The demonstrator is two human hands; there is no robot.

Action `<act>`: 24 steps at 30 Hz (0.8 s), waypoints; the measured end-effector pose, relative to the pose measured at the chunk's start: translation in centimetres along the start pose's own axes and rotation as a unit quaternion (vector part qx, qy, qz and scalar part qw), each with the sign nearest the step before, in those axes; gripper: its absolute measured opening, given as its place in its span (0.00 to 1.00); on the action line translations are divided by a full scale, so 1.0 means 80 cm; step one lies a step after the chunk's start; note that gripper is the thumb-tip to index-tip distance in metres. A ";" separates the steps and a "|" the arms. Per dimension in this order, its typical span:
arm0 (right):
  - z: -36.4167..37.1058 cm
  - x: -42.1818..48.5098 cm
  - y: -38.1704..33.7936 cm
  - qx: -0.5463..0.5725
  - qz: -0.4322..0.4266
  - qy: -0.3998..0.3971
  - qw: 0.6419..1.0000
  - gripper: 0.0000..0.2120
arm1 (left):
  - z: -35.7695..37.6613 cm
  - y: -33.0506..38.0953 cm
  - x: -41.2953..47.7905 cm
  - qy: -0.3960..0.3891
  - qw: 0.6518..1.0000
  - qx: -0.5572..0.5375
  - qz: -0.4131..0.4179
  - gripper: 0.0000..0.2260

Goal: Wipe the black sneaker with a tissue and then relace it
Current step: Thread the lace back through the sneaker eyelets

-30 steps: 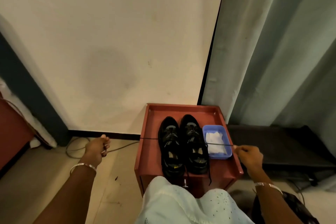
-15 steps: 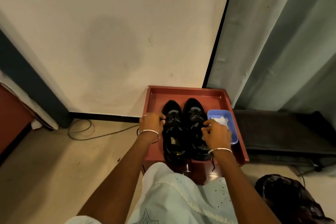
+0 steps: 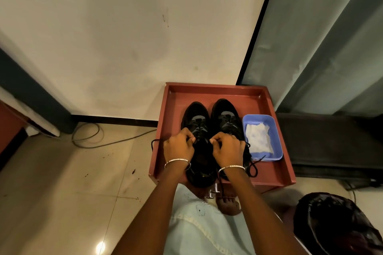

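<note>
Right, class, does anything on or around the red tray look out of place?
Yes: a loose black lace end droops over the red tray's left rim, and another lace end lies across the blue tub's near rim. Dark spots stain the floor tiles.

Both forearms are reaching away from the body, side by side. The left hand point(image 3: 179, 148) and right hand point(image 3: 228, 148) are sitting knuckles-up, close together, fingers curled inward, each pinching the lace point(image 3: 152, 144).
</note>
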State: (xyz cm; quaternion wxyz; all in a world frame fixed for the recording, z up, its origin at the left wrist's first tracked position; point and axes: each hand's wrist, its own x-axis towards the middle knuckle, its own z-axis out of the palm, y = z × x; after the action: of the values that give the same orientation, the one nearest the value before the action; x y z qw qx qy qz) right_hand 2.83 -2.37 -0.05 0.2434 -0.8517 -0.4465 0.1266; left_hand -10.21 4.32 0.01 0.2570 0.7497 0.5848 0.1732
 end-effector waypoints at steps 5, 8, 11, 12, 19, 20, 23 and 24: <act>0.005 -0.001 0.008 -0.036 0.012 0.033 0.999 0.04 | 0.010 -0.004 -0.006 0.050 0.997 -0.007 -0.050 0.06; 0.001 0.001 0.008 -0.056 0.042 0.037 0.997 0.03 | 0.010 0.000 -0.008 0.054 0.996 0.008 -0.070 0.06; 0.001 0.002 0.002 -0.059 0.055 0.043 0.996 0.03 | 0.007 0.002 -0.008 0.060 0.994 -0.005 -0.091 0.06; 0.002 0.002 0.000 -0.056 0.056 0.049 0.996 0.03 | 0.007 0.003 -0.009 0.061 0.993 -0.004 -0.102 0.06; -0.001 -0.004 0.010 -0.010 0.013 0.045 0.999 0.03 | -0.002 0.013 -0.009 0.055 0.994 0.002 -0.095 0.07; -0.004 -0.006 0.011 -0.003 0.006 0.043 0.999 0.02 | -0.005 0.013 -0.008 0.051 0.995 -0.013 -0.084 0.06; -0.007 -0.010 0.010 -0.019 0.008 0.033 0.999 0.02 | -0.007 0.014 -0.010 0.034 0.995 -0.030 -0.091 0.05; -0.008 -0.010 0.010 -0.036 0.014 0.028 0.999 0.03 | -0.007 0.014 -0.011 0.033 0.994 -0.021 -0.099 0.05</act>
State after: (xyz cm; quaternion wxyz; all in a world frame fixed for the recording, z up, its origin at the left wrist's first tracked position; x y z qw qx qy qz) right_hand 3.21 -3.61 0.05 0.2235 -0.8694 -0.4314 0.0902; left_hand -9.86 3.38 1.17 0.2693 0.6766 0.6602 0.1841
